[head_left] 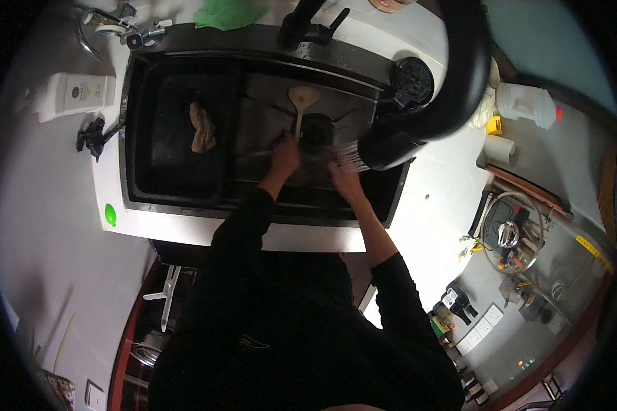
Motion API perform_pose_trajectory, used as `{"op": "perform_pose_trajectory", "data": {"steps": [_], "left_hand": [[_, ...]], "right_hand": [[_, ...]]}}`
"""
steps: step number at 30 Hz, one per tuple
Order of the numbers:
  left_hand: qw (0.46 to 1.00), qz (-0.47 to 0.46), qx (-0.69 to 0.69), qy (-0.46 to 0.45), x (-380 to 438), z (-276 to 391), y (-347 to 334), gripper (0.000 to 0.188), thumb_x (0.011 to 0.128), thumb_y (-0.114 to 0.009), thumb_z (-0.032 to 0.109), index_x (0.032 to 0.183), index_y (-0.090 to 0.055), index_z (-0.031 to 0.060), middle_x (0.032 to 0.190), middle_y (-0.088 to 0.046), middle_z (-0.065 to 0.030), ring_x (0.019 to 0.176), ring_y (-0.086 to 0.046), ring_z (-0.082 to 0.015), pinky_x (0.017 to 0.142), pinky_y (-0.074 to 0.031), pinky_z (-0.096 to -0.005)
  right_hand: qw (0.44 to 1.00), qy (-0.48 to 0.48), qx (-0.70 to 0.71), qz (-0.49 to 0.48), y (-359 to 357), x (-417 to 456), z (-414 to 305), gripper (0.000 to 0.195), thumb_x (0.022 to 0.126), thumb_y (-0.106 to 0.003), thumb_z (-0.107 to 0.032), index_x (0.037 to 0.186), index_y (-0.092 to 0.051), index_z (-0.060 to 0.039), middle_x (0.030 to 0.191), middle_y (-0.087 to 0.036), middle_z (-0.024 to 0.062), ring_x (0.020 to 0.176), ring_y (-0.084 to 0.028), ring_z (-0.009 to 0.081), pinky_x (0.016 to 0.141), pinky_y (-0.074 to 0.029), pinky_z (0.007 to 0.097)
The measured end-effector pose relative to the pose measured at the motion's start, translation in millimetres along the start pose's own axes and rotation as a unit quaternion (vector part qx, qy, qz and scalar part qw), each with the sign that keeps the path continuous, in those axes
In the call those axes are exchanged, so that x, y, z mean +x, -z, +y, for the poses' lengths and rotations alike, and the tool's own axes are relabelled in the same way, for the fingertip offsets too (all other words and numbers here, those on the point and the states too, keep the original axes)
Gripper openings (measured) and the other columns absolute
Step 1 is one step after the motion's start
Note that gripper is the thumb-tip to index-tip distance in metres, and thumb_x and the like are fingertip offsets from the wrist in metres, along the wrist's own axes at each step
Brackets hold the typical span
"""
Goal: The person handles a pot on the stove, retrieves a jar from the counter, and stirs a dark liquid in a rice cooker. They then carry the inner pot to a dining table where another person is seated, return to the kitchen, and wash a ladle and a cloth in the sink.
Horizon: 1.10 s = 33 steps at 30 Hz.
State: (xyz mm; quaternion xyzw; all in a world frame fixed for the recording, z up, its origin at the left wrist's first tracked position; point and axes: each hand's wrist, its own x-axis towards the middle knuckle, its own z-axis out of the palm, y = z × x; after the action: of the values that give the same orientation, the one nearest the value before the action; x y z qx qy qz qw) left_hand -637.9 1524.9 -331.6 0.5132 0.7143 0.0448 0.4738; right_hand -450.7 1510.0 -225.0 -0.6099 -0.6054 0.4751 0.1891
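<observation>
Over the right basin of a black double sink [172, 209], my left hand [286, 155] closes around the handle of a pale ladle [304, 96], its bowl pointing away from me. My right hand [344, 172] is blurred under the spray from a black faucet head [385, 149]. Whether my right fingers hold anything cannot be made out. Between the hands, slightly farther off, is the round dark drain [316, 134]. A brownish, elongated piece of food or cloth [202, 128] lies in the left basin.
A thick black faucet hose [465, 67] arches at the right. Behind the sink are a black faucet base [308, 31] and a green cloth [230, 13]. A white bottle [77, 95] stands left, a clear plastic jug [527, 105] right. A glass lid [512, 234] is farther right.
</observation>
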Motion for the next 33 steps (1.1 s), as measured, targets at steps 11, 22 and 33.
{"op": "perform_pose_trajectory", "data": {"steps": [11, 22, 33], "left_hand": [[0.994, -0.085, -0.061, -0.033, -144, 63, 131, 0.041, 0.101, -0.058, 0.022, 0.131, -0.046, -0.0039, 0.095, -0.07, -0.0252, 0.084, -0.071, -0.0357, 0.07, -0.055, -0.049], [0.995, 0.032, -0.091, -0.032, -210, 77, 95, 0.046, 0.1, -0.055, 0.021, 0.141, -0.056, 0.0002, 0.114, -0.07, -0.0269, 0.104, -0.067, -0.047, 0.089, -0.052, -0.0511], [0.999, -0.002, -0.051, 0.008, -230, 88, 99, 0.04, 0.099, -0.057, 0.02, 0.135, -0.062, 0.0016, 0.111, -0.07, -0.0284, 0.105, -0.066, -0.0481, 0.089, -0.052, -0.0519]], "right_hand": [[0.987, -0.117, 0.102, 0.041, 54, 16, -22, 0.038, 0.099, -0.054, -0.016, 0.135, -0.06, -0.0063, 0.105, -0.07, 0.0182, 0.091, -0.067, 0.0283, 0.084, -0.05, 0.0393], [0.965, 0.146, -0.195, 0.093, 5, -3, -64, 0.038, 0.091, -0.07, -0.017, 0.125, -0.062, -0.0004, 0.13, -0.056, 0.0244, 0.114, -0.057, 0.044, 0.106, -0.044, 0.0532], [0.93, 0.229, -0.28, 0.066, 3, 15, -64, 0.02, 0.086, -0.065, -0.008, 0.105, -0.071, -0.0033, 0.114, -0.067, 0.0172, 0.115, -0.059, 0.0374, 0.087, -0.058, 0.0465]]}}
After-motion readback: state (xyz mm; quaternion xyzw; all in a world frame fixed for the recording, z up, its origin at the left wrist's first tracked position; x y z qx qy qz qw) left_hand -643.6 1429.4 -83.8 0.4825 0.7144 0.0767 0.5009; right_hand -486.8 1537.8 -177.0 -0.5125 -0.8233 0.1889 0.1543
